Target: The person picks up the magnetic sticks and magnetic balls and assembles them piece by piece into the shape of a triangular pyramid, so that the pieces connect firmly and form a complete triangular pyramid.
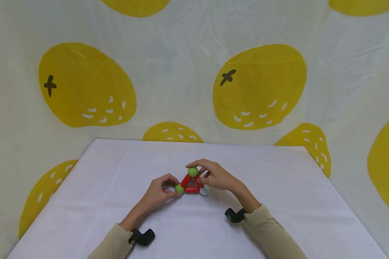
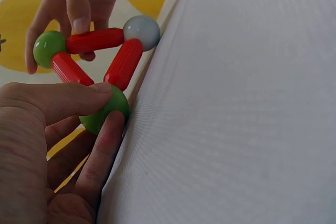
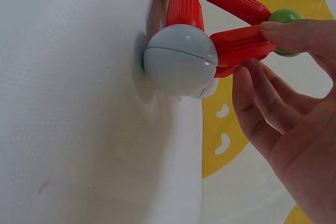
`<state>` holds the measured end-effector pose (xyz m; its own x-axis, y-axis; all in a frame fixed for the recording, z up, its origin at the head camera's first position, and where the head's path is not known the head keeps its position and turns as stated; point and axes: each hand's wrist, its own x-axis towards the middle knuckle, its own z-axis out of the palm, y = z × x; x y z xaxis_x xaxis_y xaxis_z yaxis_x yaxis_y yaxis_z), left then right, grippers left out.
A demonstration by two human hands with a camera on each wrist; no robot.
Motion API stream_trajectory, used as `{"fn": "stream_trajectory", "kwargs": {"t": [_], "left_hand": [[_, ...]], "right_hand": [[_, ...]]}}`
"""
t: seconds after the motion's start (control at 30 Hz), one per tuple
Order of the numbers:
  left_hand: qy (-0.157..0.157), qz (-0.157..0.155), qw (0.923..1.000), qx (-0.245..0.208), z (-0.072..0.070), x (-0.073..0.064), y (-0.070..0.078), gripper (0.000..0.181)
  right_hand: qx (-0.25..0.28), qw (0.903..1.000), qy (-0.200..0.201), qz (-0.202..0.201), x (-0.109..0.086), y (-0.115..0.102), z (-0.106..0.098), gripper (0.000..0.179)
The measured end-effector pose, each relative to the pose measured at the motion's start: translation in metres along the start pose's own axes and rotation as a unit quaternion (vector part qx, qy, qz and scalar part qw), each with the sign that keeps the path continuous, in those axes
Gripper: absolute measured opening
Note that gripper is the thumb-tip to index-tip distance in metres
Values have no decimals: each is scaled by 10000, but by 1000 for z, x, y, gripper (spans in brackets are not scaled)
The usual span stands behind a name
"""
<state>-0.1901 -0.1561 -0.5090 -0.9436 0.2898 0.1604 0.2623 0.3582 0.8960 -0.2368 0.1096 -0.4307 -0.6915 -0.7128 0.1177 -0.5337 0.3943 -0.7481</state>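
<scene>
A triangle of red magnetic rods and balls stands on the white table. Its corners are a green ball (image 1: pixel 179 189) at left, another green ball (image 1: pixel 192 172) at the top and a grey ball (image 1: pixel 204 190) at right. My left hand (image 1: pixel 159 190) pinches the left green ball between thumb and fingers, plain in the left wrist view. With thumb and fingers my right hand (image 1: pixel 218 176) grips the right-side red rod (image 3: pixel 241 44), just below the top ball. Along the bottom runs another red rod (image 1: pixel 192 190). Behind the grey ball in the right wrist view, a pale rounded edge and some red show, mostly hidden.
A white cloth covers the table (image 1: pixel 116 162), whose far edge meets a pale curtain (image 1: pixel 175 72) printed with large yellow fruit. Black wrist cameras sit on the left wrist (image 1: pixel 144 237) and right wrist (image 1: pixel 235 216), close above the tabletop.
</scene>
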Motion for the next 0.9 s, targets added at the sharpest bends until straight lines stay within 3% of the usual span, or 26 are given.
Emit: {"fn": "stream_trajectory", "kwargs": {"t": [0.9], "left_hand": [[-8,-169,9998,104,-1,2,1,29]], "right_hand": [[90,9998,-123,83,0,-1,-4,50]]}}
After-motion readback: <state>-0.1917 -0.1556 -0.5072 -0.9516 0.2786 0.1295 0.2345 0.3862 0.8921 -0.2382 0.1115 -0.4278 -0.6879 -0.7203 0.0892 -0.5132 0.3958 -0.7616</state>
